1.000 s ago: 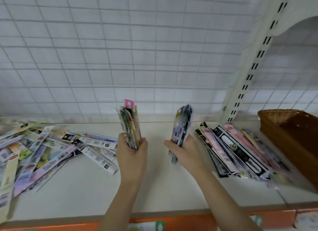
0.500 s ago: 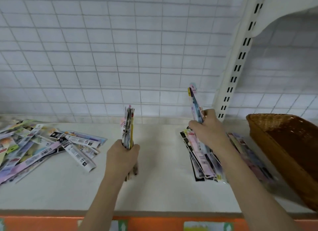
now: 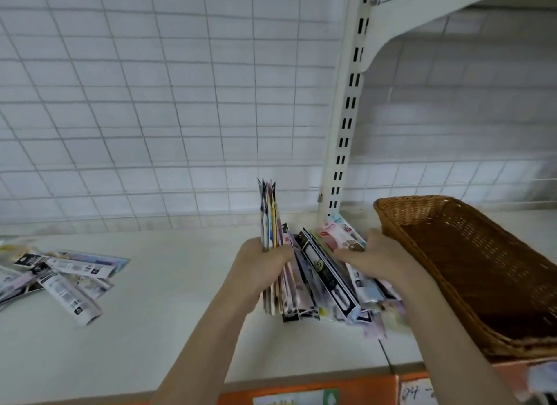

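An orange price strip [image 3: 307, 389] runs along the shelf [image 3: 165, 308] edge, below both wrists. The left hand [image 3: 259, 266] is clamped round a bundle of flat packets [image 3: 269, 214], held upright on its edge. Just right of it, the right hand [image 3: 382, 260] lies on a fanned pile of packets [image 3: 319, 281] on the shelf, thumb stretched flat; whether its fingers grip any I cannot tell. A wicker basket [image 3: 388, 220] stands just right of that hand. Loose packets [image 3: 66, 278] lie well left of the left hand. Beyond the fingers rise a slotted post [image 3: 343, 118] and wire grid [image 3: 150, 103].
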Demonstrator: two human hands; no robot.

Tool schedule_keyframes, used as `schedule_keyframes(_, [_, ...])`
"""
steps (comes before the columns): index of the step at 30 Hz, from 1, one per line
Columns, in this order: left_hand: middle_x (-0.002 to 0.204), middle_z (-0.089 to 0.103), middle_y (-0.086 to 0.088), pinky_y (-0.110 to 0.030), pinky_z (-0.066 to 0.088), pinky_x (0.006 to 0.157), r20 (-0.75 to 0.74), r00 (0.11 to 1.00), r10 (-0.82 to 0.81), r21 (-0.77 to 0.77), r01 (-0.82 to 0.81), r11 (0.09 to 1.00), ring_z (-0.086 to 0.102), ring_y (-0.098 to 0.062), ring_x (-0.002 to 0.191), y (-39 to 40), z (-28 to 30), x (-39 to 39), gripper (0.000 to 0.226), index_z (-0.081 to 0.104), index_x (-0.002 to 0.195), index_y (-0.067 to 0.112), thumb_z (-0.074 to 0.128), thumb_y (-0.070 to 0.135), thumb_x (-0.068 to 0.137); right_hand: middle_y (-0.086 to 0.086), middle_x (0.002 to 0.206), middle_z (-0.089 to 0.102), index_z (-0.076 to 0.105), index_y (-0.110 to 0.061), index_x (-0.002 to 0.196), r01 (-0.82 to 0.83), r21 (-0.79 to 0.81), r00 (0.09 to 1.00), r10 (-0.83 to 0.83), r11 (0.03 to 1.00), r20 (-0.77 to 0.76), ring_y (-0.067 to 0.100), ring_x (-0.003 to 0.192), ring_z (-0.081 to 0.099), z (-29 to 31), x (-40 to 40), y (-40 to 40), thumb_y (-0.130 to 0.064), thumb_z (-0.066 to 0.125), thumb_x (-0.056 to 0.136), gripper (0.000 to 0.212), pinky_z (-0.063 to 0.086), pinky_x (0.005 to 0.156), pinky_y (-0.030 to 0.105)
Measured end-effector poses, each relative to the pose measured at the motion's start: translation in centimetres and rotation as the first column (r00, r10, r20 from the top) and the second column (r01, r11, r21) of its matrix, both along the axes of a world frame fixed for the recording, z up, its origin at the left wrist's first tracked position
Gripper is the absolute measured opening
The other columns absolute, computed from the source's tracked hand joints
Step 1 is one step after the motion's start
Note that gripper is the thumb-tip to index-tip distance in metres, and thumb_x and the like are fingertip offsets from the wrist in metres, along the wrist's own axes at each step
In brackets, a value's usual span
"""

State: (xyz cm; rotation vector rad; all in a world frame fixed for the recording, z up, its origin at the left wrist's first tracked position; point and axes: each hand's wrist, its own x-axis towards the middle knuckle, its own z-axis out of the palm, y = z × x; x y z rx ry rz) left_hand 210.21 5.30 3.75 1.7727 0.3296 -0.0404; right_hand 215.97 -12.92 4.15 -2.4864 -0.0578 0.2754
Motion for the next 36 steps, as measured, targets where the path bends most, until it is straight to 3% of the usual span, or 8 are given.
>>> schedule_keyframes(5, [0.075,0.045,-0.010,-0.029,0.038,0.064,-0.007,0.999,0.040,0.027,-0.040,0.999,0.046,-0.019,0.069,0.3,0.5,0.2,0.009,0.049,0.083,0.014,0.056,0.010,0.078,-0.002,0.072,0.057,0.057,-0.016,0.096,-0.014,-0.032,0.998,0.016,0.999,0.060,0.011,0.059,0.053,-0.9,0.5,0.0,-0.035,0.055,0.091,0.021,0.035,0.046,0.020])
schedule_keyframes(7, [0.082,0.047,-0.011,-0.031,0.039,0.067,-0.024,0.999,0.037,0.049,-0.036,0.998,0.047,-0.019,0.076,0.2,0.7,0.5,0.010,0.047,0.085,0.016,0.054,0.012,0.079,0.004,0.085,0.061,0.055,-0.010,0.103,0.005,-0.057,0.994,0.001,0.998,0.110,0.016,0.067,0.056,-1.4,0.8,0.0,-0.034,0.051,0.093,0.026,0.039,0.049,0.022])
schedule_keyframes(9, [0.080,0.046,-0.008,-0.028,0.037,0.066,-0.036,0.999,0.016,0.104,-0.012,0.994,0.045,-0.019,0.072,-0.2,1.0,0.9,0.008,0.046,0.085,0.015,0.053,0.013,0.082,0.012,0.109,0.060,0.050,-0.007,0.116,0.046,-0.100,0.981,-0.026,0.994,0.192,0.025,0.093,0.057,-2.0,0.8,-0.1,-0.031,0.047,0.094,0.033,0.048,0.071,0.031])
schedule_keyframes(11, [0.075,0.043,-0.004,-0.026,0.033,0.059,-0.041,0.999,-0.017,0.178,0.024,0.984,0.041,-0.015,0.064,-1.0,1.3,1.4,0.006,0.045,0.085,0.014,0.051,0.014,0.084,0.012,0.120,0.053,0.045,-0.011,0.127,0.059,-0.102,0.961,-0.029,0.993,0.274,0.028,0.109,0.051,-2.3,0.5,-0.4,-0.029,0.045,0.094,0.037,0.044,0.088,0.035])
schedule_keyframes(18, [0.060,0.029,0.001,-0.025,0.022,0.051,-0.095,0.994,-0.055,0.318,0.083,0.944,0.028,-0.014,0.051,-2.9,2.0,3.5,0.025,0.032,0.065,0.016,0.051,0.016,0.081,0.007,0.114,0.061,0.059,-0.013,0.116,0.048,-0.036,0.906,-0.028,0.998,0.423,0.022,0.102,0.059,-3.1,-0.3,-1.2,-0.026,0.048,0.095,0.027,0.047,0.084,0.030])
schedule_keyframes(26, [0.052,0.032,0.003,-0.016,0.023,0.034,-0.208,0.970,-0.127,0.620,0.232,0.750,0.029,-0.010,0.040,-3.5,0.9,4.3,0.040,0.029,0.058,0.014,0.052,0.024,0.089,0.005,0.107,0.055,0.058,-0.014,0.107,0.049,-0.057,0.895,-0.018,0.997,0.445,0.015,0.086,0.052,-4.1,-0.4,-1.0,-0.025,0.049,0.094,0.019,0.043,0.080,0.024])
schedule_keyframes(30, [0.057,0.036,0.002,-0.020,0.028,0.041,-0.194,0.974,-0.121,0.668,0.222,0.710,0.035,-0.009,0.045,-3.4,0.9,4.3,0.037,0.042,0.069,0.007,0.049,0.035,0.092,0.006,0.106,0.056,0.059,-0.013,0.106,0.053,-0.046,0.890,-0.026,0.998,0.455,0.017,0.086,0.051,-4.1,-0.2,-0.9,-0.024,0.051,0.093,0.019,0.045,0.081,0.027])
schedule_keyframes(36, [0.058,0.043,-0.003,-0.027,0.041,0.063,-0.116,0.990,-0.074,0.784,0.137,0.605,0.049,-0.021,0.062,-2.6,0.5,4.4,0.042,0.034,0.055,0.013,0.044,0.025,0.094,0.009,0.108,0.057,0.059,-0.011,0.106,0.042,-0.052,0.888,-0.013,0.998,0.459,0.024,0.098,0.054,-3.8,-0.4,-0.4,-0.026,0.050,0.093,0.022,0.046,0.088,0.035])
